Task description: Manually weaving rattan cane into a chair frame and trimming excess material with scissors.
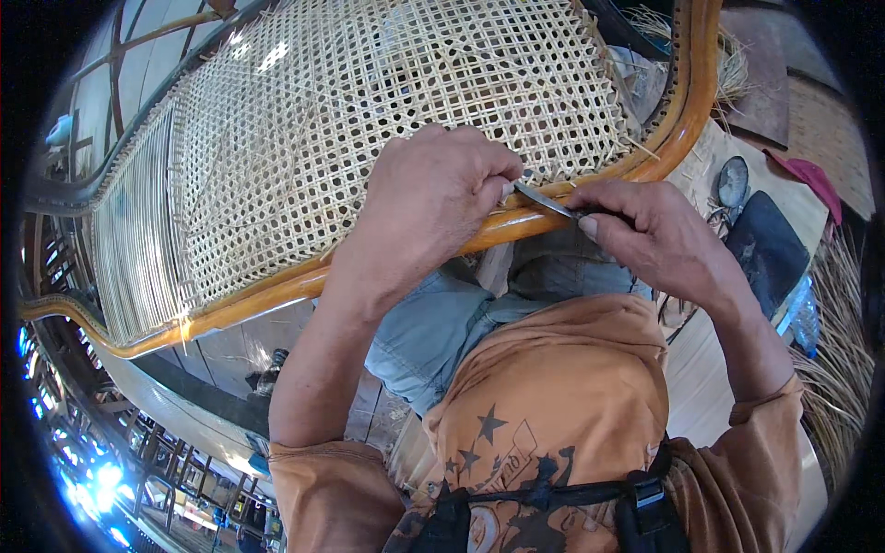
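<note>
While the right hand [659,230] clasps a knife [546,200], the left hand [433,184] curls closed alongside

This is a workshop for cane furniture. A woven panel [277,166] sits in a curved wooden frame [516,228], with small holes along part of its edge and a knife [546,200] at its near rail. Loose strands [839,341] lie heaped at the right, with more in a tuft [733,72] beyond the frame. Timber pieces crowd the lower left, bright light breaking between them.
</note>
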Motion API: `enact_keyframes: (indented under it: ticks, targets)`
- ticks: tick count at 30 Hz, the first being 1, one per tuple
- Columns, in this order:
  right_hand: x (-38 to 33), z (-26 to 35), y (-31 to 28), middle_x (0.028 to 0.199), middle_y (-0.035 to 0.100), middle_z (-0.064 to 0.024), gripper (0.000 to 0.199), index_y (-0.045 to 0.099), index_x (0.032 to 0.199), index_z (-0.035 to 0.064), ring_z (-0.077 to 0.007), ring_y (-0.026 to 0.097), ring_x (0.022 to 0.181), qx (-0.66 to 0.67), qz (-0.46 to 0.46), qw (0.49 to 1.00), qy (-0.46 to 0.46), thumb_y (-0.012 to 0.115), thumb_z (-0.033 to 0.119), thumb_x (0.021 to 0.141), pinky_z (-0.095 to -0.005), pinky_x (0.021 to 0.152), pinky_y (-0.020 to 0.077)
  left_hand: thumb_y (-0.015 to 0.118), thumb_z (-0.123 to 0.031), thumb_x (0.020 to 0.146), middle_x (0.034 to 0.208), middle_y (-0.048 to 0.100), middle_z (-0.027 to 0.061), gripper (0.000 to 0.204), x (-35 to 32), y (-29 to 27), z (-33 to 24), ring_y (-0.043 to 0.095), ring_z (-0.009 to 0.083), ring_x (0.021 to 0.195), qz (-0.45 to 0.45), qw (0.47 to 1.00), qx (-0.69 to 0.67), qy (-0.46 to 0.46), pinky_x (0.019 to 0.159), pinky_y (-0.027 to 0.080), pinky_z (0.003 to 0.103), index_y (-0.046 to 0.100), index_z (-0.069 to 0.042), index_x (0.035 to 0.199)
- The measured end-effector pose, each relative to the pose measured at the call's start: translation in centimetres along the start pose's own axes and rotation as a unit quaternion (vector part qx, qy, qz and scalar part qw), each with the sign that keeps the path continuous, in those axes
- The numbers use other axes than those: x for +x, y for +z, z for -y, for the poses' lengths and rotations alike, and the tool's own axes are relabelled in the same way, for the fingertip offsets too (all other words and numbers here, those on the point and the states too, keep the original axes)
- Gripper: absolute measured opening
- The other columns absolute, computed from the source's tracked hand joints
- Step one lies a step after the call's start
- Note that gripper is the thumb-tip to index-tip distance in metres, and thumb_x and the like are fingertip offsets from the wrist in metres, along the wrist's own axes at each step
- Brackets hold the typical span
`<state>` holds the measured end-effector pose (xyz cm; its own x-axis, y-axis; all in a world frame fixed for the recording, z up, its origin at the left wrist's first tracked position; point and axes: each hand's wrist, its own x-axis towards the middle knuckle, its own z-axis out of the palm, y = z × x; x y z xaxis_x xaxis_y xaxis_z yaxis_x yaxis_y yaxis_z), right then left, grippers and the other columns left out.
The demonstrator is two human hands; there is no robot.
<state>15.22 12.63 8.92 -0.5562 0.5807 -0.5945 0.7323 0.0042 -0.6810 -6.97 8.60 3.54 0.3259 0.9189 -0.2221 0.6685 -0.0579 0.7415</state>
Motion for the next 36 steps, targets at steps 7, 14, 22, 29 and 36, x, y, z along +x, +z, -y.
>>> enact_keyframes:
  ticks: [7, 14, 22, 29, 36]
  targets:
    - [0.0, -0.5, 0.0, 0.066, 0.058, -0.0079, 0.025, 0.065, 0.101, -0.0024, -0.0107, 0.053, 0.061, 0.105, 0.033, 0.993, 0.044, 0.053, 0.015, 0.087, -0.0295, 0.057, 0.0456, 0.066, -0.009, 0.077, 0.084, 0.064, 0.0104, 0.017, -0.1, 0.3, -0.2, 0.061, 0.0283, 0.083, -0.015, 1.0, 0.012, 0.007, 0.078, 0.048, 0.037, 0.068, -0.006, 0.093]
    - [0.0, -0.7, -0.3, 0.068, 0.053, 0.0034, 0.03, 0.062, 0.115, 0.0006, -0.0045, 0.047, 0.057, 0.137, 0.082, 0.983, 0.088, 0.051, 0.012, 0.09, -0.0206, 0.053, 0.041, 0.068, -0.009, 0.077, 0.087, 0.066, 0.0092, 0.016, -0.3, 0.3, -0.3, 0.062, 0.0275, 0.084, -0.027, 0.999, 0.019, 0.015, 0.078, 0.048, 0.037, 0.069, -0.007, 0.092]
    - [0.0, -1.3, 0.2, 0.073, 0.057, 0.0035, 0.029, 0.063, 0.115, 0.0016, -0.0036, 0.048, 0.058, 0.17, 0.063, 0.98, 0.08, 0.052, 0.014, 0.091, -0.019, 0.053, 0.0416, 0.068, -0.008, 0.076, 0.088, 0.067, 0.0094, 0.017, -0.3, 0.8, -0.3, 0.063, 0.027, 0.087, -0.043, 0.998, 0.04, 0.017, 0.08, 0.049, 0.037, 0.069, -0.006, 0.092]
    - [-0.1, -1.0, 0.4, 0.065, 0.054, 0.0012, 0.026, 0.065, 0.102, -0.0022, -0.0061, 0.048, 0.059, 0.184, 0.032, 0.98, 0.072, 0.053, 0.017, 0.09, -0.0239, 0.054, 0.0413, 0.063, -0.014, 0.081, 0.089, 0.067, 0.0031, 0.012, -0.3, 1.4, 0.4, 0.061, 0.0237, 0.083, -0.072, 0.995, 0.06, 0.043, 0.074, 0.047, 0.039, 0.07, -0.011, 0.09]
    - [0.1, -1.4, 0.2, 0.07, 0.057, 0.0026, 0.027, 0.064, 0.11, 0.0011, -0.0038, 0.05, 0.056, 0.251, 0.062, 0.96, 0.109, 0.055, 0.019, 0.092, -0.0195, 0.052, 0.0428, 0.064, -0.013, 0.08, 0.089, 0.065, 0.0019, 0.012, -0.4, 1.7, 0.0, 0.06, 0.023, 0.084, -0.088, 0.99, 0.1, 0.054, 0.073, 0.046, 0.039, 0.068, -0.012, 0.092]
